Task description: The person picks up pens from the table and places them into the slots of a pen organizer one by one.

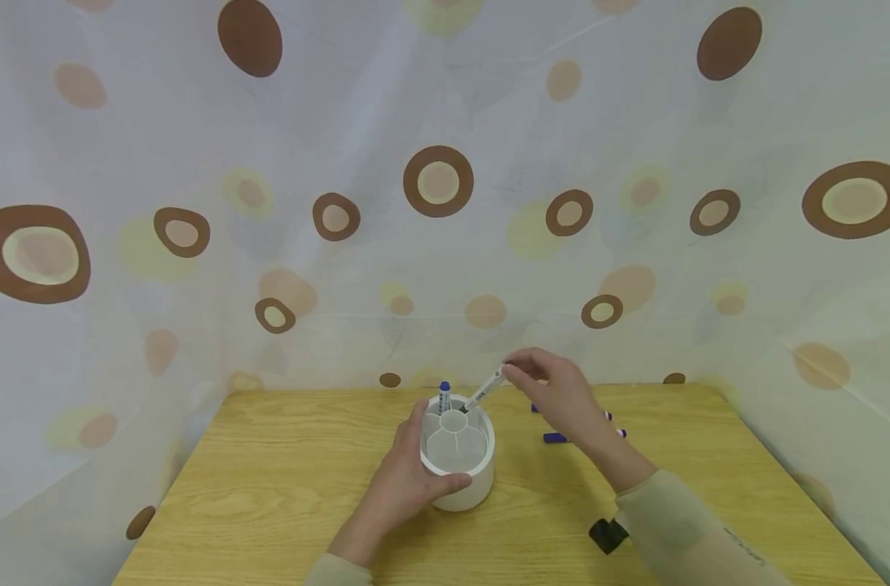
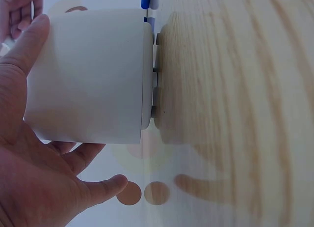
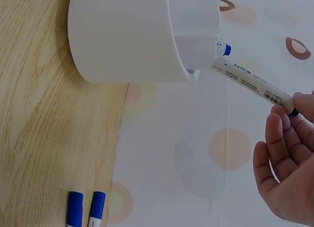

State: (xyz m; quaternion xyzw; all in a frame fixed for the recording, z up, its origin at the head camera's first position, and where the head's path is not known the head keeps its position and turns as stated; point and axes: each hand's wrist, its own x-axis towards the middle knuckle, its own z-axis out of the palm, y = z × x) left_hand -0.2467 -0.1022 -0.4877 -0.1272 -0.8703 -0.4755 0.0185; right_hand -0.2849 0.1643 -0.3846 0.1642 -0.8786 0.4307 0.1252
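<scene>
A round white pen holder (image 1: pixel 465 493) with several compartments stands upright on the table. My left hand (image 1: pixel 396 487) grips it from the left, thumb across the near side and fingers round the far side. One blue-capped marker (image 1: pixel 445 398) stands in a back compartment. Between thumb and fingertips, my right hand (image 1: pixel 562 399) pinches the end of a white marker (image 3: pixel 252 82) with a black end. That marker slants down to the left, its lower end at the holder's back right compartment. In the left wrist view the holder's wall (image 2: pixel 93 79) hides the compartments.
Right of the holder, blue-capped markers (image 1: pixel 556 438) lie on the wooden table (image 1: pixel 283 488), partly hidden by my right hand and forearm. A black device (image 1: pixel 607 535) sits by my right sleeve. A spotted curtain (image 1: pixel 488 268) hangs behind the table.
</scene>
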